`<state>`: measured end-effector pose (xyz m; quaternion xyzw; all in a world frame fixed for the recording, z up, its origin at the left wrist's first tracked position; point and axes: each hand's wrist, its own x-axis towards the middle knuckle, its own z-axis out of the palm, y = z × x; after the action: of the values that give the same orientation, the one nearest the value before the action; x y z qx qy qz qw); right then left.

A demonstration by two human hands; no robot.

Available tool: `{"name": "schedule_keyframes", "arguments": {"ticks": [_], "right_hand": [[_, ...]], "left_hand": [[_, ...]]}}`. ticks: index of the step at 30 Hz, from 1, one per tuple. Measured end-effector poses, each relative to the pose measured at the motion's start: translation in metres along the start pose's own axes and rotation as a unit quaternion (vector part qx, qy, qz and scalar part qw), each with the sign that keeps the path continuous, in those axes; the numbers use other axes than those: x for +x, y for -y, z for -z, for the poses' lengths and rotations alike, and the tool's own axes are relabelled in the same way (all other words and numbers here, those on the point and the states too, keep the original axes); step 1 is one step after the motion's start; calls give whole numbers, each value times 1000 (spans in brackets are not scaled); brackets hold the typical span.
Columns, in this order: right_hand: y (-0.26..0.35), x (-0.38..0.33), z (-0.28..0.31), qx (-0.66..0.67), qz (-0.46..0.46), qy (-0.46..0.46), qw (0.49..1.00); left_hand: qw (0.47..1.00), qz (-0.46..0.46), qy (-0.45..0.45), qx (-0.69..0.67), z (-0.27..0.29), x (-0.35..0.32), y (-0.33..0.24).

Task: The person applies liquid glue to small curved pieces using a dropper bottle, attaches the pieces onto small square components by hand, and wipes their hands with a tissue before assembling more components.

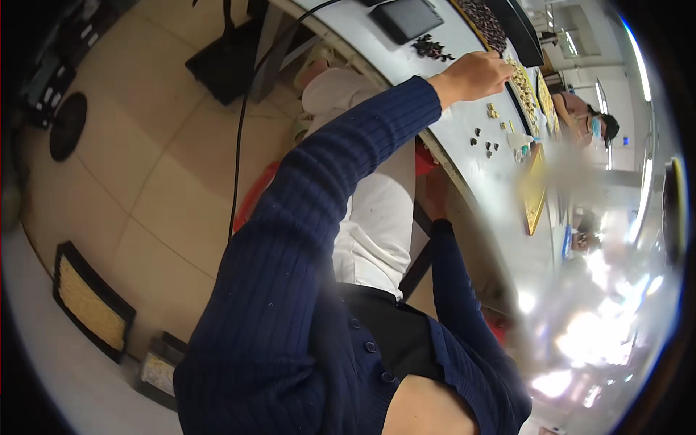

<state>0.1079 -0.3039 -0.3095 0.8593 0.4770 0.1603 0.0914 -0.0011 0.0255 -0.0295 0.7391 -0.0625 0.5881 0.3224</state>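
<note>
My left hand [475, 77] reaches over the pale worktop [475, 156], its fingers drawn together. Whatever is between the fingertips is too small to make out. Right by the fingers stands a long tray of small pale pieces [523, 90]. A heap of small dark pieces [433, 48] lies to the left of the wrist. Nearer the table edge are a little yellow cluster [493, 111] and several loose dark bits [487, 145]. My right hand [437, 194] is low beside the table's edge, near my white-trousered leg; shadow hides its fingers.
A black flat device [406, 19] and a tray of dark pieces [480, 20] stand toward the far end. A small clear bottle [519, 143] and a yellow tray [535, 196] are farther right. Another person [580, 119] sits across the table. A black cable [240, 145] hangs at left.
</note>
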Motion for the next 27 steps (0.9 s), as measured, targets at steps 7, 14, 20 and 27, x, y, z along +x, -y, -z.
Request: {"name": "schedule_keyframes", "arguments": {"ticks": [7,14,20,27], "right_hand": [[19,42,55,231,-81,-21,969],[24,45,88,215,-88,-19,972],[24,34,136,181,-156,-87,967],[88,-29,152,173,-226,-120,951]], "left_hand": [[1000,-2,-11,18,19,-10,-8],[999,-13,17,-31,1,0,-19],[995,13,82,-48,14,0,-27],[995,1,91,-51,22,8,-40]]}}
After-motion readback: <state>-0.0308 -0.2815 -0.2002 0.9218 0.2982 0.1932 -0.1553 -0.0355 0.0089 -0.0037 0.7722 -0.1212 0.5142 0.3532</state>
